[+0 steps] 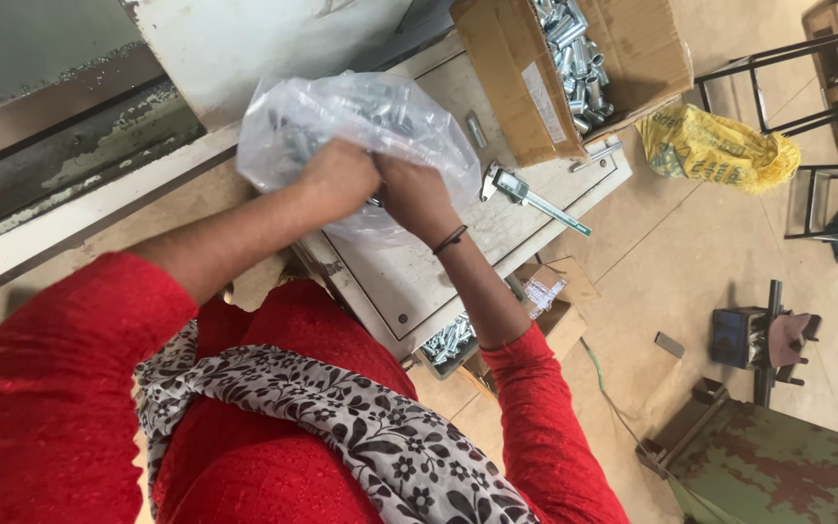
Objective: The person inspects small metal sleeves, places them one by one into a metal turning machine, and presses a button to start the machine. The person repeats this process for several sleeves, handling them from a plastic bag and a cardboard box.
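Observation:
A clear plastic bag [341,116] holding several small metal parts rests on a white worktop [419,272]. My left hand [337,180] and my right hand [414,194] are pressed together at the near side of the bag, both gripping its gathered plastic. A dark band circles my right wrist. What lies between my fingers is hidden by the hands. Just right of the bag, a digital caliper [531,197] lies on the worktop.
An open cardboard box [526,87] of silver cylindrical parts stands at the far end of the worktop. A yellow sack [715,146] lies on the floor. Below the worktop is a small box of metal parts [448,340]. Dark metal stools [826,116] stand at the right.

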